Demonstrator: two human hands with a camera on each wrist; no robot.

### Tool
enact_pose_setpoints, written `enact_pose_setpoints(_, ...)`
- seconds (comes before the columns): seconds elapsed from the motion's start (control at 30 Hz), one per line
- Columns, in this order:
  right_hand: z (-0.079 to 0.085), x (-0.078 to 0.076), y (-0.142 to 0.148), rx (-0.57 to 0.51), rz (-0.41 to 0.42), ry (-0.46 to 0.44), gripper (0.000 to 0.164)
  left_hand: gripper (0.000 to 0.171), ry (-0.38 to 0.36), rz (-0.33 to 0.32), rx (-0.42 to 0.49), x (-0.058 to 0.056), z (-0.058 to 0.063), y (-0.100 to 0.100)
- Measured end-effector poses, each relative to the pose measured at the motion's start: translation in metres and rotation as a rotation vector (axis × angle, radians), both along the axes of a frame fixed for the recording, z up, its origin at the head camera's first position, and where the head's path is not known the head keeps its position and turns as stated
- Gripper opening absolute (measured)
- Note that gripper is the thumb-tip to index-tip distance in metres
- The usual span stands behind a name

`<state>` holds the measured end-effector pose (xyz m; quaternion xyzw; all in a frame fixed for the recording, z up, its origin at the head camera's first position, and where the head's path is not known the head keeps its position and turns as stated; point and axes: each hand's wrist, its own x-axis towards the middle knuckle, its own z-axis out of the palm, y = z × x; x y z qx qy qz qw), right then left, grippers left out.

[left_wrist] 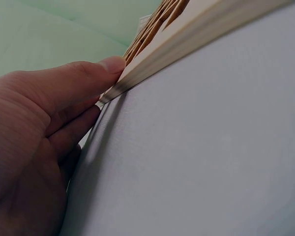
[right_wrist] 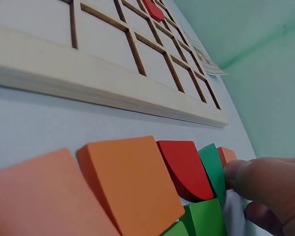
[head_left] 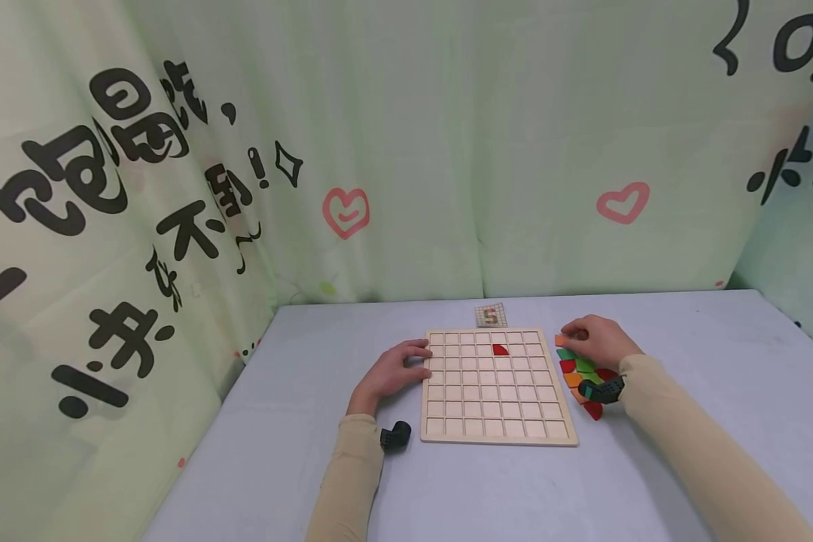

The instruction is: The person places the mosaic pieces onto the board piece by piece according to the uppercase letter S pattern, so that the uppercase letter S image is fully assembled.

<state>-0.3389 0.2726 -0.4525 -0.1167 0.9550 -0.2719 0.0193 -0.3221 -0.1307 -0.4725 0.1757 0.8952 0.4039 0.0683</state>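
A wooden grid board lies flat on the table. One red rounded piece sits in a cell towards its far side. At the board's left edge, my left hand rests its thumb and fingertips, fingers fairly straight; the left wrist view shows the thumb on the rim. Right of the board, my right hand pinches an orange block at the far end of a group of coloured pieces. Beside it stand a dark green piece and a red rounded piece. The right fingers partly hide the orange block.
More orange, green and red pieces lie close together, among them a large orange block and a red piece nearest me. A small patterned card lies beyond the board's far edge. A printed curtain hangs behind the white-covered table.
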Motion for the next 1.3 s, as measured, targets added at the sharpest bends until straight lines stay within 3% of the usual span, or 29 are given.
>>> enact_pose_setpoints(0.6, 0.004, 0.002, -0.003, 0.023, 0.019, -0.003, 0.038, 0.039, -0.007, -0.001, -0.006, 0.001, 0.001, 0.0)
enact_pose_setpoints(1.3, 0.002, 0.004, -0.011, 0.062, 0.028, 0.066, 0.038, 0.039, -0.006, -0.006, -0.008, 0.002, 0.002, 0.001)
